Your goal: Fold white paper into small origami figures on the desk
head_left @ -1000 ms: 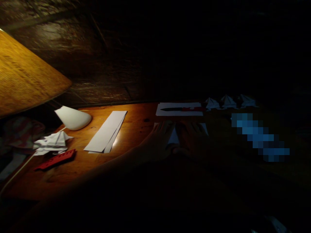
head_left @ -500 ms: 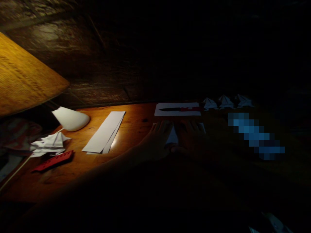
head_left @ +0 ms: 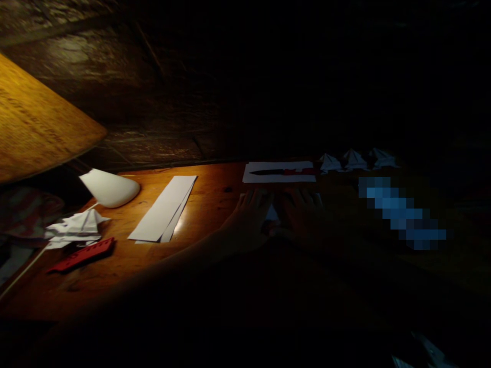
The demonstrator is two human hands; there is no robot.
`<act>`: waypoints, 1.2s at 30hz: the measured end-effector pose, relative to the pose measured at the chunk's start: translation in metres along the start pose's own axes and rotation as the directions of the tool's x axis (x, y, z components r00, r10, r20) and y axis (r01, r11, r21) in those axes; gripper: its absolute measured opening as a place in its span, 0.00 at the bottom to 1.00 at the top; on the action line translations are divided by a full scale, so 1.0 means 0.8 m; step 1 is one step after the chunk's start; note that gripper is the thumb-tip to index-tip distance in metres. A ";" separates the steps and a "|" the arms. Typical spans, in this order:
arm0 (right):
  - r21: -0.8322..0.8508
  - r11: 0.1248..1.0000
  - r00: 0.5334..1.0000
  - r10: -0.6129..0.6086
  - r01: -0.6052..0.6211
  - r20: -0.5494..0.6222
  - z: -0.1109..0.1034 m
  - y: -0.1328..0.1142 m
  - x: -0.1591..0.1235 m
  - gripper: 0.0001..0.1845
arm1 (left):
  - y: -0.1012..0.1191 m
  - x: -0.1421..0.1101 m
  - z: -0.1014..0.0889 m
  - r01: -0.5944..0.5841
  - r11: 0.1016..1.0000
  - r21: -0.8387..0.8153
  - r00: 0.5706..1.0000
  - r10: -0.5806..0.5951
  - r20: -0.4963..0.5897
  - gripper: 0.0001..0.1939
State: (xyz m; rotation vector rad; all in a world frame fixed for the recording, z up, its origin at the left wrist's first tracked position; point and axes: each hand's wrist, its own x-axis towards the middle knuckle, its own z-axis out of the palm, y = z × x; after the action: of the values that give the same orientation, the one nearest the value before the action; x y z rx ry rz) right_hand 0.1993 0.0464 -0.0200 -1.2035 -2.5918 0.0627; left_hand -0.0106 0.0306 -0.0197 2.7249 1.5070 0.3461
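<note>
In deep shadow near the middle of the table, my left hand [head_left: 249,217] lies over a white sheet of paper [head_left: 271,213], its fingers stretched forward. Beside it my right hand [head_left: 301,212] rests on the same paper, fingers spread and its thumb reaching in toward the left hand. A pale wedge of the paper shows between the hands, and its corners peek out past the fingertips. How it is folded underneath is hidden. Just beyond the hands, a knife [head_left: 284,172] with a dark blade and red handle lies on a stack of white paper [head_left: 251,179].
Folded paper shapes [head_left: 355,160] stand at the back right, near a blurred-out blue patch [head_left: 399,212]. To the left are long paper strips [head_left: 163,209], a red slotted object [head_left: 82,254], crumpled folded paper [head_left: 79,227] and a lamp with a white base [head_left: 111,188] and amber shade [head_left: 42,128].
The whole view has shifted slightly, so things sit a little further left. Both hands stay on the paper, drawn closer over it, and less of the paper shows between them.
</note>
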 end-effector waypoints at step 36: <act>-0.170 0.985 1.000 0.018 -0.021 -0.018 -0.022 -0.012 0.000 0.48 | 0.008 -0.004 -0.001 0.059 0.992 0.109 0.997 -0.053 -0.058 0.36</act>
State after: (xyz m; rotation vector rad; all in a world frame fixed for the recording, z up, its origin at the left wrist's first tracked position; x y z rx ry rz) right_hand 0.1967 0.0388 -0.0011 -1.2805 -2.6157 -0.1677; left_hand -0.0068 0.0245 -0.0187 2.7703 1.6619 0.3504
